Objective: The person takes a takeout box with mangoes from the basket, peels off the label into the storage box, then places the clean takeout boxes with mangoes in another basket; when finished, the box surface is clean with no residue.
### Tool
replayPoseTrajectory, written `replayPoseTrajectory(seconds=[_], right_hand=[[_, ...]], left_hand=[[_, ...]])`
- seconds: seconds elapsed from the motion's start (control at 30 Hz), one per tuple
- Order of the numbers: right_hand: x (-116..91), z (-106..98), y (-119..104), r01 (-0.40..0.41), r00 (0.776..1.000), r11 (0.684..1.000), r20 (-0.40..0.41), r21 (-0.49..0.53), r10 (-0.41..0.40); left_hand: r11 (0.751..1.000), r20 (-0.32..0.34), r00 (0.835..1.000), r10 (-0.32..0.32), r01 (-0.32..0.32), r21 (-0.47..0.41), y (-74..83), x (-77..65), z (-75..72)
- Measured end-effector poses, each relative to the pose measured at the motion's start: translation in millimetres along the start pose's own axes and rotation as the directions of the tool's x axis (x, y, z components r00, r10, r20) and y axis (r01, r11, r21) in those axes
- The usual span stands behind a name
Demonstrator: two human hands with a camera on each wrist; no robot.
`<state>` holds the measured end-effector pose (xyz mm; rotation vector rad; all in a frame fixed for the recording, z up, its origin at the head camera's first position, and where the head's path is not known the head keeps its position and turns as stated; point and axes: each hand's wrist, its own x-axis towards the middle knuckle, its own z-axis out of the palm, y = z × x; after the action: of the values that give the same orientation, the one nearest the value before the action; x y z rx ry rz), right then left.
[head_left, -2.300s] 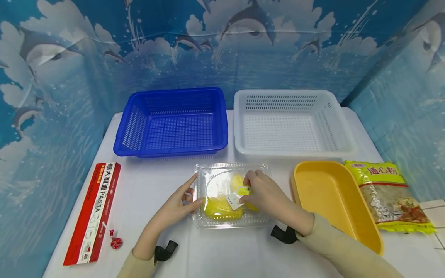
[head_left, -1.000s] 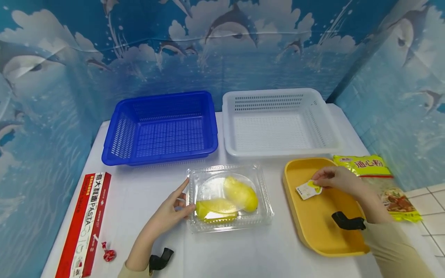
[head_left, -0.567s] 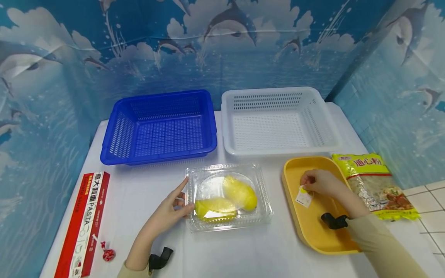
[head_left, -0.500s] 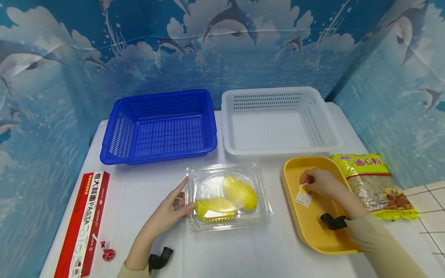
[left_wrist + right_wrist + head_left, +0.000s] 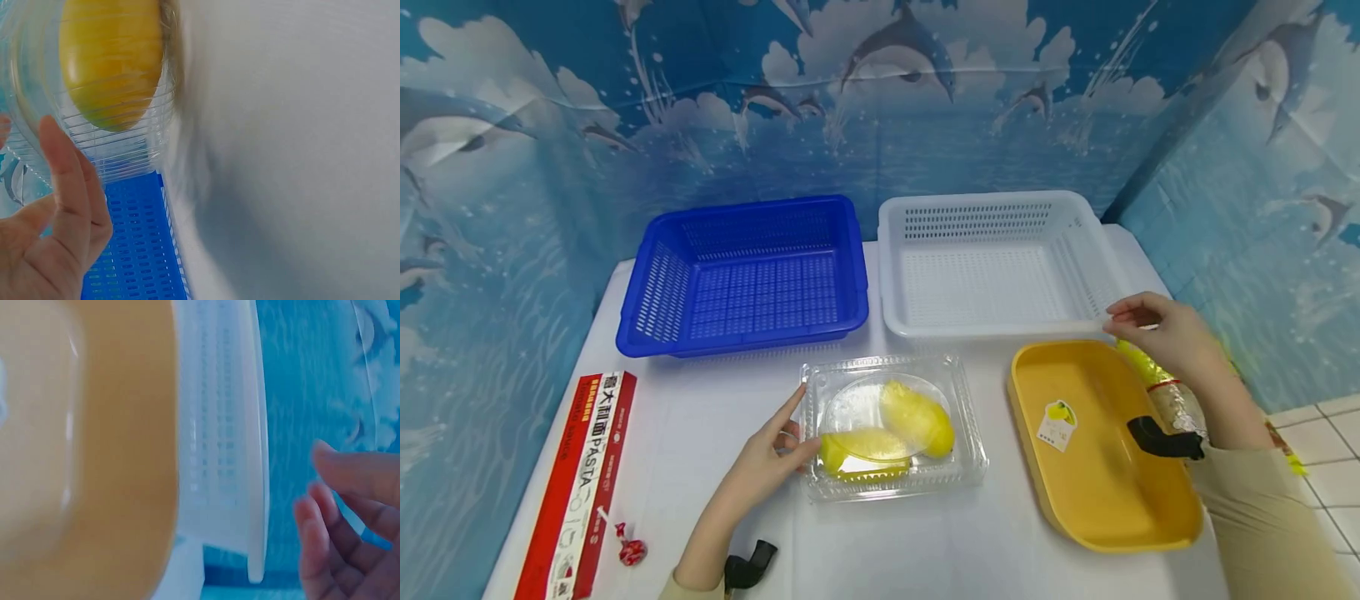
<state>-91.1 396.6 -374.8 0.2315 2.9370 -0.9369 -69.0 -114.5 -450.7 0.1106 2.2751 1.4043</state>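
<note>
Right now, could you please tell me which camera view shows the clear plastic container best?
The head view, since it frames the whole clear plastic container from above, two yellow items inside. The left wrist view gives only a cropped close-up of its ridged side and one item; the right wrist view does not show it.

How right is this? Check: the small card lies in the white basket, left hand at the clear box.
One error: the card lies in the yellow tray, as the head view shows. The left hand is at the clear box.
</note>
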Motion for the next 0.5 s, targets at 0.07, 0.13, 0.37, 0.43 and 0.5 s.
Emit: replayPoseTrajectory(seconds=[0.07, 0.13, 0.37, 0.43, 0.5], right_hand=[[7.5, -6.6, 6.2, -0.042, 0.999, 0.999, -0.025, 0.015, 0.042], [15.7, -10.2, 12.3, -0.093, 0.996, 0.995, -0.013, 0.02, 0.093], [38.5, -15.7, 26.3, -0.236, 0.959, 0.972, 0.159, -0.002, 0.233], [42.6, -16.9, 28.5, -0.247, 0.953, 0.969, 0.184, 0.015, 0.24], [45.6, -18.2, 30.0, -0.248, 0.952, 0.968, 0.192, 0.033, 0.237]], left_hand=[[1.0, -0.017, 1.0, -0.005, 0.005, 0.02, -0.4, 0.0, 1.2], [1.0, -0.031, 1.0, -0.006, 0.007, 0.027, -0.7, -0.4, 1.9], [1.0, -0.043, 0.999, 0.006, -0.006, 0.005, 3.3, -8.3, -3.1], [1.0, -0.029, 0.999, 0.017, -0.017, -0.01, 7.3, -11.8, -7.9], [0.999, -0.016, 0.999, 0.037, -0.037, -0.022, 13.6, -14.7, -13.5]])
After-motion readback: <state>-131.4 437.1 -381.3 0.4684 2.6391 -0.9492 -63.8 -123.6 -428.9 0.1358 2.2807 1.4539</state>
